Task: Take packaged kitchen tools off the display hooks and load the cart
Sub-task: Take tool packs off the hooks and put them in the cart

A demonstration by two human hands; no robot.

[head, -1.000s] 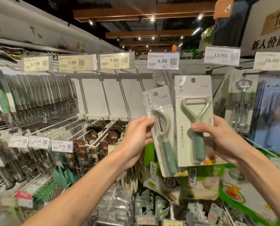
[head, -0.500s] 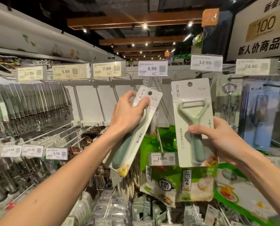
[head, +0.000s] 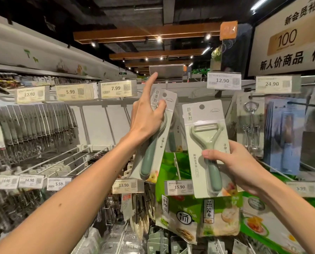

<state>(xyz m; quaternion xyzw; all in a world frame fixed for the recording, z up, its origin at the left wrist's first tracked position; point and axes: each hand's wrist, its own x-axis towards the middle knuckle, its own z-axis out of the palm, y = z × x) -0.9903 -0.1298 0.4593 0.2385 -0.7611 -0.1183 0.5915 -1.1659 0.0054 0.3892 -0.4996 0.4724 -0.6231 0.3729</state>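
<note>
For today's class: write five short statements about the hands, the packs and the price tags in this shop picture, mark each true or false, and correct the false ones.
1. Each hand holds a carded peeler. True: the left hand grips the swivel peeler pack, and the right hand grips the Y-peeler pack.
2. The left index finger is curled in. False: it points straight up.
3. The right thumb lies across the front of the Y-peeler pack. True.
4. The 24.90 tag hangs left of the 7.99 tag. False: it hangs far to its right.
5. A corkscrew pack hangs right of the Y-peeler pack. True.
</note>
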